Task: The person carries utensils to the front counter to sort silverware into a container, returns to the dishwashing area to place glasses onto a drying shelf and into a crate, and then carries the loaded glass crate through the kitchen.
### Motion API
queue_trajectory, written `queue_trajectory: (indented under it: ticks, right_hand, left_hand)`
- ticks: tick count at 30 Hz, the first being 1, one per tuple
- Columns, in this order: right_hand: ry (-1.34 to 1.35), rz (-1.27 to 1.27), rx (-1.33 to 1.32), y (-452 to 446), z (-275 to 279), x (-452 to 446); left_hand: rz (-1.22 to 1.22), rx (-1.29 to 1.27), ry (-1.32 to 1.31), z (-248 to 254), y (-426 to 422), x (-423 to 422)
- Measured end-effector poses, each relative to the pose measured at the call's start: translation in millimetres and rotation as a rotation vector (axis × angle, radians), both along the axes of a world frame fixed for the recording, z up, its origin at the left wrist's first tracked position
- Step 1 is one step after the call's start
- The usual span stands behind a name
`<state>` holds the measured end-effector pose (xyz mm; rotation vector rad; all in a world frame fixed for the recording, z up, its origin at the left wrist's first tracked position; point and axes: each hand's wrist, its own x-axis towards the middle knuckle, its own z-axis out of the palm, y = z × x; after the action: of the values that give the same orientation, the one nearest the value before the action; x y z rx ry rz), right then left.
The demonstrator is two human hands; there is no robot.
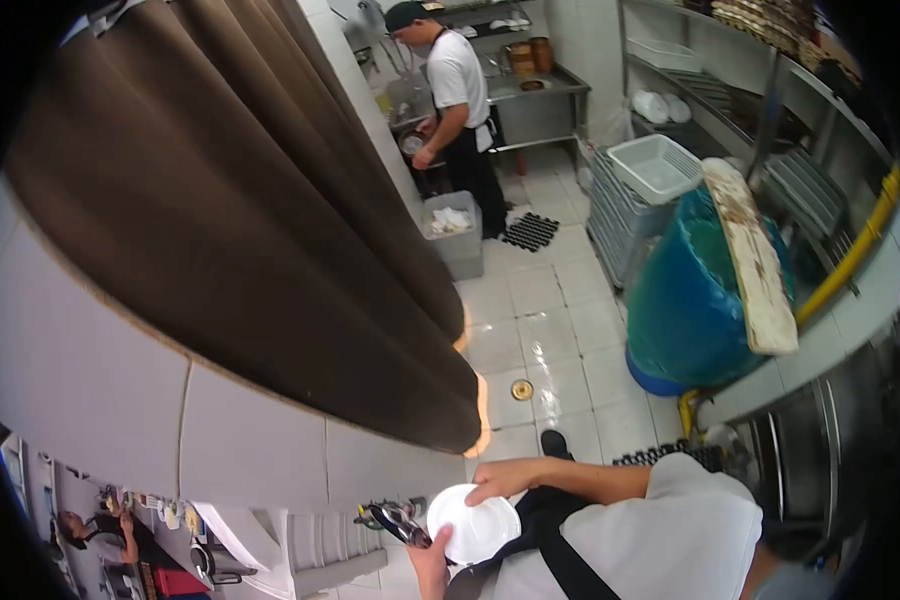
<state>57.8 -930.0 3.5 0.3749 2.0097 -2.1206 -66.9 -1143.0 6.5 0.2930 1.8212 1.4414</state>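
Observation:
A round white dish (pixel 475 525), like a plate or shallow bowl, is held between my two hands at the bottom centre. My right hand (pixel 500 480) grips its upper edge, with the thumb over the face. From below, my left hand (pixel 431 562) holds the lower left edge with its thumb on the rim. A shiny dark metal object (pixel 400 522) lies right beside my left fingers; whether they touch it I cannot tell.
A brown curtain (pixel 270 230) and tiled wall edge (pixel 255 435) fill the left. Ahead, a person (pixel 460 100) works at a sink beside a grey bin (pixel 454 245). A blue-green bagged barrel (pixel 675 295) and crates stand right. Another person (pixel 105 530) is at lower left.

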Motion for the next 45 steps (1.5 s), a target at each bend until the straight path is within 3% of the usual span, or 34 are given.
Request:
queue_trajectory:
  ticks: [5,7,10,12,13,16,17,18,21,23,25,26,27,28,31,33,35,36,38,41,43,45]
  right_hand:
    - [0.079,0.095,0.235,110,15,5]
    - [0.088,-0.084,0.076,148,18,26]
    - [0.05,-0.249,0.085,216,38,67]
    - [0.096,-0.371,0.106,254,31,95]
    - [0.052,-0.411,0.284,271,28,110]
    - [-0.166,-0.511,0.768,309,20,154]
    - [-0.29,-0.532,0.901,313,13,168]
    - [-0.418,-0.552,1.032,314,6,182]
    - [-0.332,-0.765,0.747,307,-13,219]
    - [-0.41,-0.857,0.557,296,-9,231]
    - [-0.49,-0.941,0.478,282,-51,243]
    - [-0.533,-0.936,0.467,277,-58,248]
    - [-0.58,-0.925,0.452,272,-61,251]
    - [-0.604,-0.95,0.408,270,-71,253]
    - [-0.72,-0.966,0.248,299,-73,246]
    - [-0.766,-1.036,0.232,333,-70,233]
    - [-0.763,-1.115,0.359,382,-69,217]
    - [-0.778,-1.15,0.419,400,-64,213]
    - [-0.643,-1.24,0.394,449,-27,200]
    - [-0.481,-1.339,0.489,505,-11,197]
    - [-0.641,-1.324,0.576,529,-8,200]
    - [-0.689,-1.444,0.51,551,-4,196]
  left_hand:
    - [-0.098,-0.044,0.027,-20,79,-4]
    - [-0.064,0.07,-0.029,-15,134,6]
    - [-0.148,0.16,-0.273,47,234,38]
    - [-0.312,0.271,-0.145,27,288,39]
    - [-0.383,0.36,-0.04,10,316,38]
    - [-0.673,0.181,0.094,6,397,47]
    - [-0.79,-0.053,0.291,-22,422,37]
    - [-0.876,-0.132,0.266,-50,444,33]
    - [-0.999,-0.393,0.159,-176,496,10]
    - [-1.073,-0.731,0.226,-215,510,-3]
    - [-1.065,-0.795,0.207,-255,506,-15]
    - [-1.131,-0.876,0.208,-262,509,-16]
    - [-1.117,-0.969,0.096,-225,517,-6]
    - [-1.033,-0.915,-0.018,-260,519,-12]
    - [-0.875,-0.747,-0.056,-250,570,-2]
    - [-1.082,-0.851,-0.02,-237,634,-12]
    - [-1.129,-0.859,-0.025,-280,697,-27]
    - [-1.152,-0.741,-0.039,-302,729,-29]
    - [-1.381,-0.693,0.26,-295,802,-24]
    - [-1.539,-0.613,0.452,-297,900,-21]
    - [-1.634,-0.591,0.673,-296,951,-16]
    - [-1.621,-0.666,0.697,-265,986,-5]
